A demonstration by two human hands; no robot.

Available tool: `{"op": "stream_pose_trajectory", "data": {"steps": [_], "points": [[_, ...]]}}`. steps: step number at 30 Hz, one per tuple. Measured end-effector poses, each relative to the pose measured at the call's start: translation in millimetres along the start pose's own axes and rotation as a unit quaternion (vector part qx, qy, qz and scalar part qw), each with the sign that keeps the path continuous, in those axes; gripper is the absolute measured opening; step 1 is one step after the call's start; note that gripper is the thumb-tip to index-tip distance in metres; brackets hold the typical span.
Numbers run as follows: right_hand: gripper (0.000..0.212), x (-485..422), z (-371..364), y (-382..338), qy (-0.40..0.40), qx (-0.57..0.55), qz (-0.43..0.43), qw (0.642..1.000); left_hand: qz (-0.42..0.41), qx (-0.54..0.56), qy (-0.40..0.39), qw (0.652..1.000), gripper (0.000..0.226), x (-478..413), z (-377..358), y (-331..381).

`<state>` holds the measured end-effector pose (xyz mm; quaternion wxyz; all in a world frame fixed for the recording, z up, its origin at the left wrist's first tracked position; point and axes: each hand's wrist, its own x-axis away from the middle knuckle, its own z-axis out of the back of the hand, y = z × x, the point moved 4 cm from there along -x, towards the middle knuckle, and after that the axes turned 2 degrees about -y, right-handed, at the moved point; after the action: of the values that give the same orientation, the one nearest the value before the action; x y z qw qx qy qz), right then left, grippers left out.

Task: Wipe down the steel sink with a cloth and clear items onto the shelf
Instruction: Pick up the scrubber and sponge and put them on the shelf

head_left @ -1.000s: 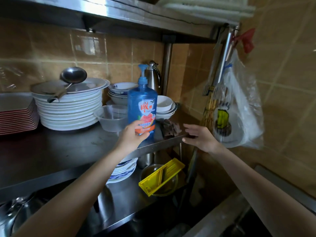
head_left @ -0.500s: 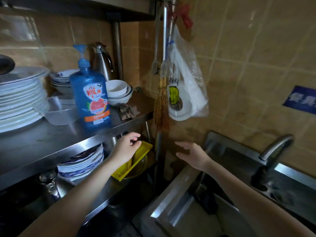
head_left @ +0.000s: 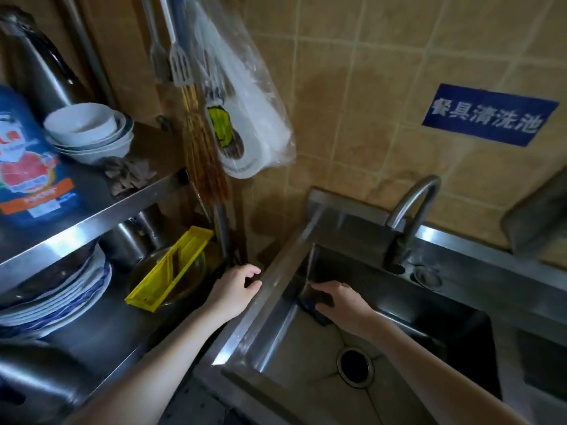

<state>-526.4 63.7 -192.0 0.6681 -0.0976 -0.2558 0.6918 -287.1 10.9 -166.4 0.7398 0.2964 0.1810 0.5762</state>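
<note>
Blue wall sign (head_left: 487, 115) — "餐具清洗池"

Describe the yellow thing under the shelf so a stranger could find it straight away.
Find the steel rack left of the sink. On its lower level, right of the stacked plates, a long yellow tray rests across a round bowl. Nothing else there is yellow.

Two-tier steel shelf (head_left: 92, 222) left of steel sink (head_left: 267, 302), blue detergent bottle (head_left: 27, 167) and stacked white bowls (head_left: 89, 133) on its upper tier, yellow plastic tray (head_left: 171, 268) on the lower, curved steel faucet (head_left: 411, 207) at the sink's back edge, dark cloth (head_left: 316, 305) in its far-left corner under the right hand (head_left: 340, 302)
</note>
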Motion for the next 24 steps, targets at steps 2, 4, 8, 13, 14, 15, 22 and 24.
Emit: {"op": "stream_pose_trajectory", "data": {"steps": [2,4,8,13,14,15,22,24], "points": [[0.051,3,-6,18,-0.002,0.025,-0.006,1.0,-0.007,-0.01,-0.021,1.0,0.031,-5,-21,6],[0.052,7,-12,36,-0.007,0.036,-0.02,0.999,-0.013,-0.02,-0.038,0.999,0.03,-9,-41,11],[0.048,15,-25,72,-0.024,0.044,-0.048,0.998,-0.024,-0.026,-0.076,0.997,0.029,-17,-81,17],[0.047,24,-37,108,-0.041,0.064,-0.063,0.995,-0.037,-0.051,-0.099,0.993,0.025,-25,-128,23],[0.046,25,-38,115,-0.042,0.062,-0.068,0.995,-0.039,-0.053,-0.107,0.992,0.025,-28,-137,24],[0.045,26,-39,122,-0.044,0.062,-0.072,0.995,-0.037,-0.052,-0.117,0.991,0.024,-31,-146,24],[0.046,27,-58,174,-0.084,0.057,-0.108,0.989,-0.004,-0.065,-0.151,0.986,0.024,-59,-201,17],[0.046,30,-64,188,-0.09,0.047,-0.117,0.988,0.0,-0.09,-0.157,0.983,0.025,-68,-213,13]]}}
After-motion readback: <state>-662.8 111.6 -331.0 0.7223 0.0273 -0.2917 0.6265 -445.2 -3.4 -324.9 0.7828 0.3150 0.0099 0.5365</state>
